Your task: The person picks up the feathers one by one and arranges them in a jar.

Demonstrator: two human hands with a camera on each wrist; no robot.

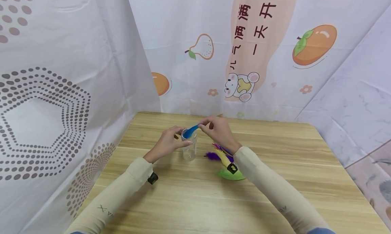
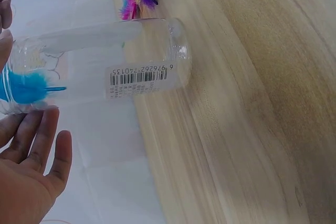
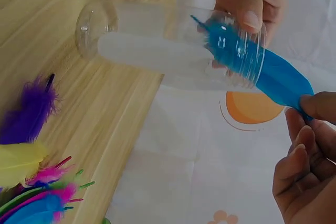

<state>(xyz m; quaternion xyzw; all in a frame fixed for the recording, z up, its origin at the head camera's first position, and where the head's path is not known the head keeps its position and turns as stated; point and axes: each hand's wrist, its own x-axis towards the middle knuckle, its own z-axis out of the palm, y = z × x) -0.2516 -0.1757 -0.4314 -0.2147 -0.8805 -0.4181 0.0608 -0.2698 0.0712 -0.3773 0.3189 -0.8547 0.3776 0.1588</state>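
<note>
A clear plastic jar (image 1: 189,146) stands upright on the wooden table (image 1: 275,186). My left hand (image 1: 171,139) holds it near the rim, thumb on one side and fingers on the other. My right hand (image 1: 213,127) pinches a blue feather (image 1: 190,130) by its broad end. The feather's quill end is inside the jar mouth. In the right wrist view the blue feather (image 3: 273,74) passes through the rim of the jar (image 3: 142,45), and the right hand (image 3: 307,129) grips its tip. The left wrist view shows the jar (image 2: 105,61) with a barcode label and the feather (image 2: 23,87) at its mouth.
A loose pile of coloured feathers (image 1: 226,159), purple, yellow, pink and green, lies on the table just right of the jar, under my right forearm. The same feathers (image 3: 31,182) show in the right wrist view. Printed white cloth walls close in the back and both sides.
</note>
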